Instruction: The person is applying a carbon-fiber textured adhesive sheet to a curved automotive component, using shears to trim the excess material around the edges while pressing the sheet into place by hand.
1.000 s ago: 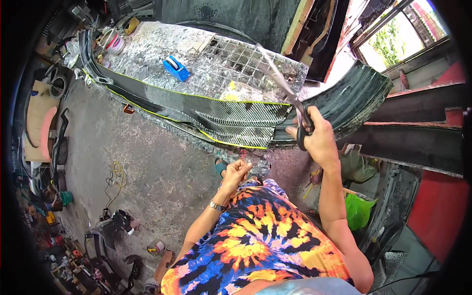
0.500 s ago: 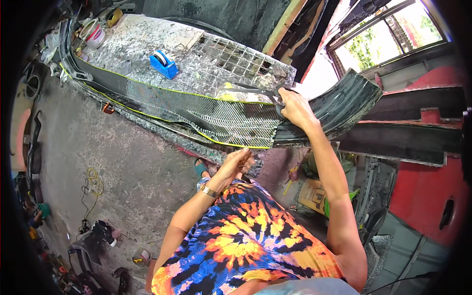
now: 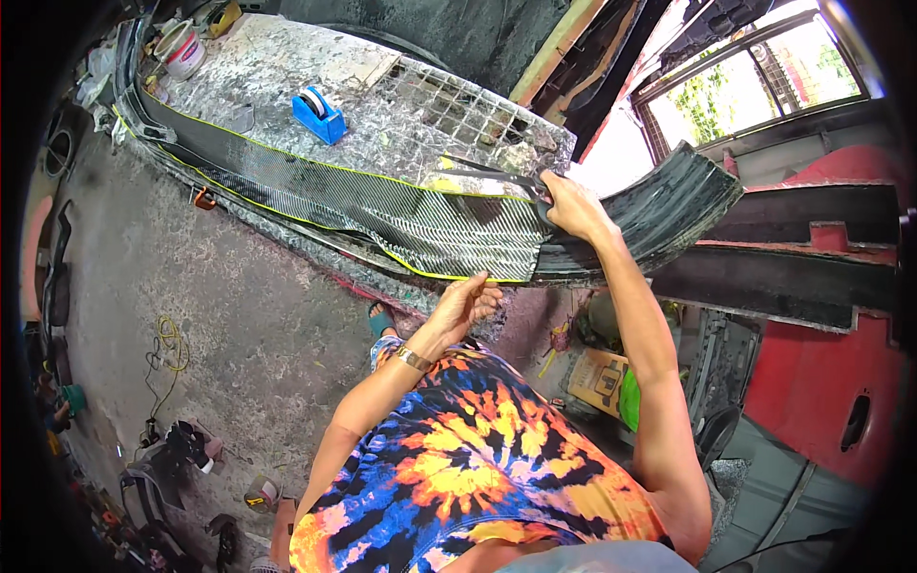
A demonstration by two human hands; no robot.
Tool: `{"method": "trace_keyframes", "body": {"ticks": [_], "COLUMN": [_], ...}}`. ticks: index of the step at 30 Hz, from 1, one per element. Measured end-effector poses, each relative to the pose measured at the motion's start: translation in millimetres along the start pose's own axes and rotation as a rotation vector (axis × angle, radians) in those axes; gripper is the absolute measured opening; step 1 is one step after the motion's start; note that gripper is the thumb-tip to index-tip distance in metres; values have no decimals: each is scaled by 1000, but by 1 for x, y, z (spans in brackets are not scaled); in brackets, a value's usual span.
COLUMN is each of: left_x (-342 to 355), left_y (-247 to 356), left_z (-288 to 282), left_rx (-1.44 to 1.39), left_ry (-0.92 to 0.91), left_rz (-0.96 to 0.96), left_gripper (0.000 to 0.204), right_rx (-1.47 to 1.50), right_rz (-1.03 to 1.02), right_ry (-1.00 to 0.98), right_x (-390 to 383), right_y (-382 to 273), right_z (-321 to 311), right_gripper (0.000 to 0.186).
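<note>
A long strip of black woven carbon-fibre cloth (image 3: 382, 205), edged with yellow tape, lies along a curved black moulded part (image 3: 659, 210). At its right end, my right hand (image 3: 576, 205) is closed around the handles of dark scissors (image 3: 492, 173). Their blades point left, apart at the tips, over the cloth's far edge. My left hand (image 3: 468, 304), below the near edge, has its fingers curled and its fingertips against the taped corner of the cloth, seemingly pinching it. A blue tape dispenser (image 3: 319, 117) with a pale roll stands on the bench behind the cloth.
The stained workbench (image 3: 277, 72) has a wire grid (image 3: 458, 100) at its back right. A white bucket (image 3: 181, 53) stands far left. An orange clamp (image 3: 203, 199) hangs at the near edge. Red panels (image 3: 812, 392) and a cardboard box (image 3: 597, 377) are on the right; a yellow cord (image 3: 172, 344) lies on the floor.
My left hand has risen to the near edge of the cloth and its fingers have come against the corner. My right hand and the scissors stay at almost the same spot.
</note>
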State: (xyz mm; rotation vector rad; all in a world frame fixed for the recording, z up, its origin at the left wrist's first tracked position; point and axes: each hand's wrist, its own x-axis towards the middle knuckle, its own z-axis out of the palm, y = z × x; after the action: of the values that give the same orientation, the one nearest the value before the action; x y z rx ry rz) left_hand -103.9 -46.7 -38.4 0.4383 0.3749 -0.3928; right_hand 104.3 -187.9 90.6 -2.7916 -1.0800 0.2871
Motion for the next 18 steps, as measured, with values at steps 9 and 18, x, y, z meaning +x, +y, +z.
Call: {"method": "trace_keyframes", "body": {"ticks": [9,18], "left_x": [-21,-20], "left_y": [4,-15], "left_z": [-11,-30], "left_rx": [-3,369], "left_ry": [-9,31], "left_rz": [65,79], "left_gripper": [30,33], "right_rx": [78,338], "right_rz": [-67,409], "right_ry": [-55,-57], "right_x": [6,-80], "right_y": [-38,-58], "right_z": [-36,-66], "right_gripper": [23,43]}}
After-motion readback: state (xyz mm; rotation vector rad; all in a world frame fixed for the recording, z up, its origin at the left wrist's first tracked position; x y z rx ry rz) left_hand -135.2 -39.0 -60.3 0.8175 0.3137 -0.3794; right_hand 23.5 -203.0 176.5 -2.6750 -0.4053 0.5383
